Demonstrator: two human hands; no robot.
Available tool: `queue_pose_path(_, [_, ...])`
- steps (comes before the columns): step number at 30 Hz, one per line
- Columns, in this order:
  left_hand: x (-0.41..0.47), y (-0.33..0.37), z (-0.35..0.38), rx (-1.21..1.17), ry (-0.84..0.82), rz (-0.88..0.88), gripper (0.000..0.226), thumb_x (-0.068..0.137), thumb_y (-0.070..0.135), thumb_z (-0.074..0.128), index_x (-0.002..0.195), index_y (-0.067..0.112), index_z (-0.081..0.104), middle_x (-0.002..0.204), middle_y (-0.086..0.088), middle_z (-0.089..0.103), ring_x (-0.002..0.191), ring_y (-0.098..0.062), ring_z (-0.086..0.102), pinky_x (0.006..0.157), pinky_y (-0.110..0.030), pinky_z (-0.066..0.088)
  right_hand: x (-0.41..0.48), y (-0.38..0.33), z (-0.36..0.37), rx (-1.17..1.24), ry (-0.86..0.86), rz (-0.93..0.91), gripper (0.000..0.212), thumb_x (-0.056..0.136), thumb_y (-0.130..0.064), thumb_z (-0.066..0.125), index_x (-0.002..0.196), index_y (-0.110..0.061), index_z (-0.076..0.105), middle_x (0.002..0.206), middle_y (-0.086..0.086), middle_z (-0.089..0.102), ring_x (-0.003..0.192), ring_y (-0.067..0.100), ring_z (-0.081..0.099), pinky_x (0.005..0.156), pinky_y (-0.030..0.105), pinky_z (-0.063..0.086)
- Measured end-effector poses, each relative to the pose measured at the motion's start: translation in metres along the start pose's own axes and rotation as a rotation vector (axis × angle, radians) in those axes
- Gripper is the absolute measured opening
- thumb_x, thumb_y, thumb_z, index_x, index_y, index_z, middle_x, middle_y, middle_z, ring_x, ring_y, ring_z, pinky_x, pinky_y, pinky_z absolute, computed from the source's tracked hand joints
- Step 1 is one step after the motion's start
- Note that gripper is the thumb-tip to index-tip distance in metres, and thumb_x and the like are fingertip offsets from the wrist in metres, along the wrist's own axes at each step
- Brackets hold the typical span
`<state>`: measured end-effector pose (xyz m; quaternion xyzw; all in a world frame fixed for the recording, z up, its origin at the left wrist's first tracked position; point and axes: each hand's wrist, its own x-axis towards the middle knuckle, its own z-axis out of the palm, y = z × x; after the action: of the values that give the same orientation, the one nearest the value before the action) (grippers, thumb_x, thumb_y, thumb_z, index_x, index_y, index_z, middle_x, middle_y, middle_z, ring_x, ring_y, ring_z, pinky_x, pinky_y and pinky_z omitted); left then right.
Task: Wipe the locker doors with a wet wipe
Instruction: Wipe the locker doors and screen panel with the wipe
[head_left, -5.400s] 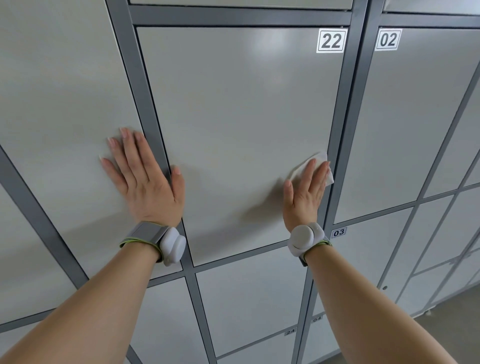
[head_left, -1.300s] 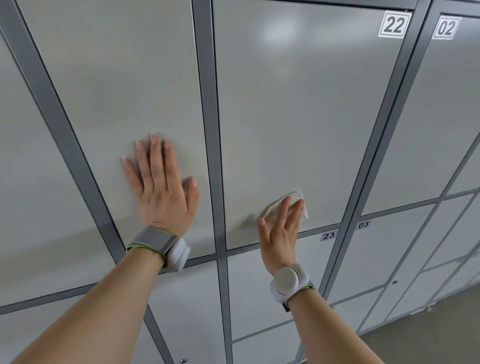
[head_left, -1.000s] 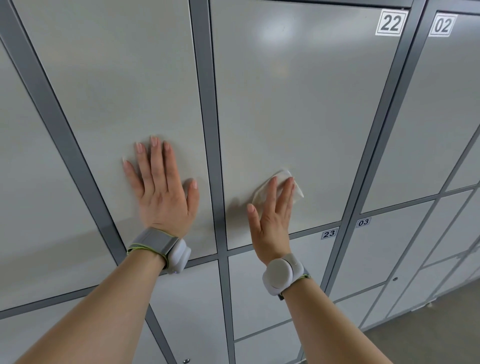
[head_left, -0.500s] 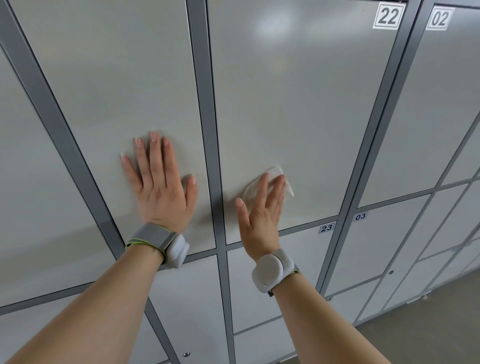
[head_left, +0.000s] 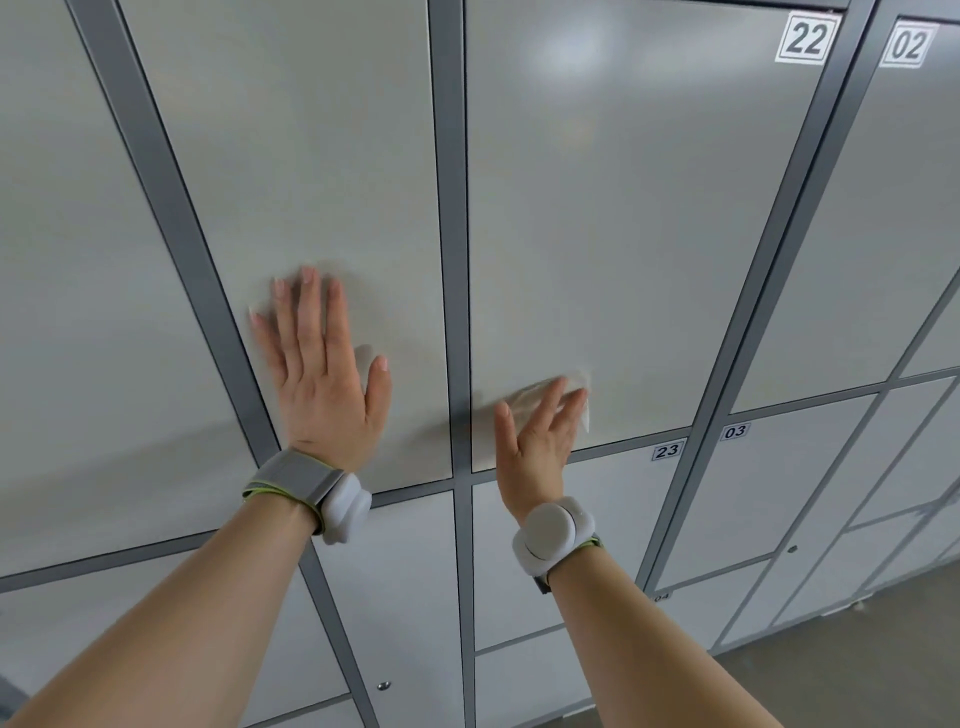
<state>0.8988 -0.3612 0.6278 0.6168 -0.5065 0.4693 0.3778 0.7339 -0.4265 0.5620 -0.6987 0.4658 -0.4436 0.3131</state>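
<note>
A wall of pale grey locker doors with darker grey frames fills the view. My right hand (head_left: 537, 431) presses a white wet wipe (head_left: 574, 387) flat against the lower part of locker door 22 (head_left: 623, 218), fingers straight, near the door's bottom edge. The wipe shows only above and beside my fingertips. My left hand (head_left: 322, 374) lies flat with spread fingers on the neighbouring door to the left (head_left: 291, 156). Both wrists wear white bands.
Locker 02 (head_left: 883, 208) stands to the right, with smaller doors 23 (head_left: 587, 519) and 03 (head_left: 769, 493) below. A grey frame post (head_left: 449, 208) runs between my hands. The concrete floor (head_left: 857, 670) shows at lower right.
Over the last seconds my right hand slid the wipe from the right edge of door 22 leftward along its lower part, now lying slightly lower. My left hand stays pressed on the neighbouring door.
</note>
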Motion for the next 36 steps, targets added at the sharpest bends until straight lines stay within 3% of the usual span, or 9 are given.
queue_pose_path(3, [-0.01,-0.016,-0.004,0.03,-0.036,0.003,0.063,0.092,0.027,0.039,0.143,-0.006,0.024,0.149,-0.024,0.024,0.14,-0.038,0.007,0.117,-0.043,-0.007,-0.002,-0.022,0.01,0.01,0.035,-0.174,0.088,0.083,-0.066,0.021,0.15,-0.015,-0.006,0.152,0.005,-0.026,0.141,0.016,-0.027,0.114,0.029,-0.015])
queue_pose_path(6, [-0.014,-0.025,-0.003,0.046,-0.058,0.042,0.063,0.091,0.027,0.039,0.143,-0.005,0.023,0.149,-0.022,0.022,0.146,-0.027,-0.004,0.117,-0.042,-0.007,-0.006,-0.016,0.018,-0.047,0.044,-0.221,0.082,0.082,-0.065,0.016,0.146,-0.023,-0.011,0.148,-0.002,-0.029,0.138,0.01,-0.031,0.113,0.028,-0.017])
queue_pose_path(11, [-0.019,-0.029,0.005,0.104,-0.044,0.081,0.064,0.092,0.028,0.039,0.145,-0.001,0.019,0.149,-0.02,0.018,0.145,-0.021,-0.01,0.117,-0.044,-0.007,-0.018,0.021,0.023,-0.155,-0.019,-0.124,0.087,0.075,-0.077,0.011,0.141,-0.029,-0.02,0.145,-0.006,-0.034,0.135,0.007,-0.035,0.115,0.032,-0.016])
queue_pose_path(14, [-0.02,-0.03,0.006,0.109,-0.044,0.09,0.064,0.093,0.029,0.038,0.146,-0.001,0.018,0.149,-0.019,0.017,0.145,-0.022,-0.011,0.117,-0.044,-0.008,-0.023,0.032,0.024,-0.164,-0.051,-0.012,0.087,0.073,-0.074,0.011,0.14,-0.03,-0.023,0.147,-0.005,-0.034,0.14,0.012,-0.03,0.116,0.036,-0.012])
queue_pose_path(17, [-0.021,-0.03,0.006,0.11,-0.046,0.099,0.064,0.093,0.03,0.038,0.147,0.002,0.016,0.149,-0.019,0.017,0.145,-0.022,-0.012,0.117,-0.045,-0.008,-0.023,0.02,0.021,-0.097,-0.05,0.035,0.089,0.08,-0.068,0.022,0.147,-0.023,-0.015,0.153,0.005,-0.028,0.143,0.017,-0.024,0.116,0.036,-0.012])
queue_pose_path(22, [-0.021,-0.03,0.006,0.111,-0.034,0.104,0.064,0.094,0.03,0.037,0.148,0.004,0.014,0.15,-0.018,0.017,0.145,-0.022,-0.012,0.117,-0.046,-0.007,-0.019,-0.003,0.02,-0.09,-0.02,-0.239,0.077,0.084,-0.065,0.021,0.147,-0.03,-0.006,0.15,-0.005,-0.027,0.138,0.006,-0.031,0.112,0.026,-0.019])
queue_pose_path(24, [-0.021,-0.03,0.006,0.107,-0.038,0.102,0.064,0.094,0.031,0.037,0.148,0.005,0.013,0.15,-0.017,0.016,0.145,-0.021,-0.014,0.117,-0.045,-0.008,-0.018,0.002,0.021,-0.118,-0.024,-0.26,0.073,0.086,-0.063,0.02,0.146,-0.033,-0.008,0.151,-0.005,-0.028,0.138,0.005,-0.032,0.112,0.026,-0.02])
queue_pose_path(32, [-0.023,-0.031,0.006,0.129,-0.052,0.113,0.065,0.093,0.032,0.036,0.147,0.002,0.015,0.15,-0.017,0.016,0.144,-0.022,-0.015,0.116,-0.047,-0.008,-0.042,0.042,0.037,-0.145,-0.139,0.005,0.086,0.072,-0.074,0.013,0.139,-0.034,-0.024,0.147,-0.008,-0.034,0.132,0.002,-0.036,0.117,0.038,-0.011])
queue_pose_path(36, [-0.022,-0.03,0.007,0.144,-0.057,0.123,0.066,0.093,0.032,0.036,0.148,0.004,0.013,0.151,-0.017,0.015,0.144,-0.022,-0.016,0.116,-0.047,-0.008,-0.042,0.021,0.035,-0.017,-0.121,0.026,0.083,0.082,-0.065,0.026,0.145,-0.03,-0.015,0.152,-0.001,-0.03,0.14,0.008,-0.027,0.117,0.035,-0.012])
